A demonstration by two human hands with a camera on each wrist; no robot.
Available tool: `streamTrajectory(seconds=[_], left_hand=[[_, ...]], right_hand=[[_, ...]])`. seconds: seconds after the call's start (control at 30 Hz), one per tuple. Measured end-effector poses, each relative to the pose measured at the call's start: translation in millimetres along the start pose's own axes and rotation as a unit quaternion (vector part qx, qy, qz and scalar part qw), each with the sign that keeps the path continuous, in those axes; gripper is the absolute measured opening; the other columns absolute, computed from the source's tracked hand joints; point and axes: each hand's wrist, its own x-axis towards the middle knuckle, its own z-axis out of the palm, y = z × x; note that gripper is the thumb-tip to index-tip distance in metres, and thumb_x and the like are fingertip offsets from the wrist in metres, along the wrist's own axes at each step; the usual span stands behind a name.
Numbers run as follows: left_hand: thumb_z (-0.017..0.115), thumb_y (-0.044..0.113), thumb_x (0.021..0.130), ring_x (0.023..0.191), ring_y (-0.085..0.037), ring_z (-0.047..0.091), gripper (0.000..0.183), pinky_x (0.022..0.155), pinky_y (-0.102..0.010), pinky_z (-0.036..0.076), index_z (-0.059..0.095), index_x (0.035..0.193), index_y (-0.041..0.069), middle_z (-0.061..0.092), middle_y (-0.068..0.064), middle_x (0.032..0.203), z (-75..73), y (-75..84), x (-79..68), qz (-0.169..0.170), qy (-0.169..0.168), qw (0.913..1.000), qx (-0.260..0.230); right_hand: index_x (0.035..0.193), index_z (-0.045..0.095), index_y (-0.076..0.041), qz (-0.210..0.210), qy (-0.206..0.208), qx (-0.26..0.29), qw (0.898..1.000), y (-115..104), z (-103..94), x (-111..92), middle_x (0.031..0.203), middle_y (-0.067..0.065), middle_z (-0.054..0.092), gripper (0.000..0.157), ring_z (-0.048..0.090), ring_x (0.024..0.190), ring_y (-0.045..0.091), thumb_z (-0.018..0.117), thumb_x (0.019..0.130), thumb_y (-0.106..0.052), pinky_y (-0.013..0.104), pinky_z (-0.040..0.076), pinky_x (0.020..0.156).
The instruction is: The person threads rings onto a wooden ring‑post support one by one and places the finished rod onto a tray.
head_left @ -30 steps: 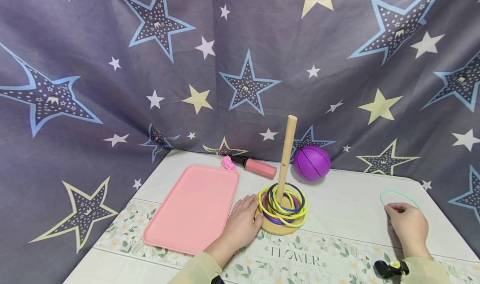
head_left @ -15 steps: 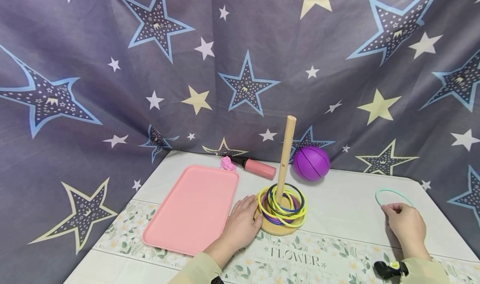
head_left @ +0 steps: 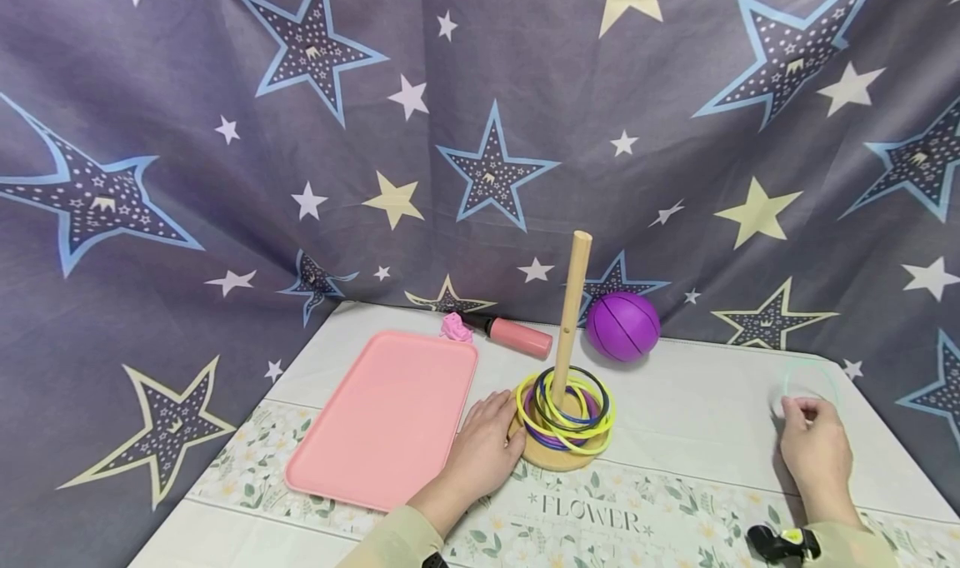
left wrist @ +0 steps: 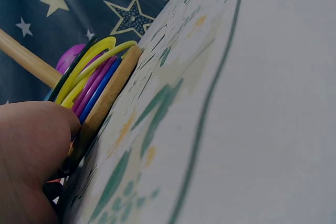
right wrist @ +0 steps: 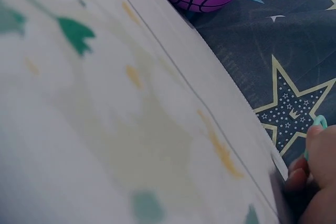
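My right hand (head_left: 816, 451) pinches a thin mint-green ring (head_left: 832, 378) between thumb and fingers at the table's right side. Motion blurs the ring in the head view; part of the same ring (right wrist: 321, 120) shows in the right wrist view. My left hand (head_left: 486, 445) rests with extended fingers against the left edge of a round wooden base (head_left: 558, 458). From that base rises a wooden peg (head_left: 573, 301), leaning slightly. Several yellow, purple, blue and black rings (head_left: 604, 418) lie loosely piled around the peg's foot. The left wrist view shows my thumb (left wrist: 58, 114) at the base's edge.
A pink tray (head_left: 382, 422) lies left of the stand. Behind are a pink pump-like cylinder (head_left: 521, 337) with a black end, a crumpled pink item (head_left: 456, 327) and a purple ball (head_left: 623, 326). A starry curtain (head_left: 480, 243) borders the table's back.
The mint-green ring first shifts slightly left, then swings back right and up, now blurred, as my right hand turns with it. My left hand and the stand stay put.
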Motion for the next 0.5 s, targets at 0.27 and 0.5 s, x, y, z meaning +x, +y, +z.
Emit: streamTrajectory(seconds=[0.27,0.5], left_hand=[[0.064,0.023,0.109,0.157,-0.043,0.041,0.055,0.133,-0.058,0.027,0.056,0.158,-0.002,0.05,-0.025,0.166,1.5,0.9,-0.1,0.0,0.004,1.0,0.004],[0.064,0.023,0.109,0.157,-0.044,0.041,0.055,0.133,-0.058,0.027,0.056,0.158,-0.003,0.05,-0.025,0.166,1.7,0.3,-0.3,0.002,0.007,1.0,0.003]], right_hand=[[0.139,0.059,0.013,-0.035,0.085,0.015,0.996,0,-0.3,-2,0.135,0.033,0.053,0.047,0.055,0.111,0.048,0.042,0.121,-0.026,0.056,0.041,0.09],[0.134,0.067,0.008,-0.037,0.146,0.057,0.987,-10,-3.7,-8,0.124,0.02,0.058,0.042,0.043,0.087,-0.001,0.051,0.118,-0.028,0.023,0.032,0.079]])
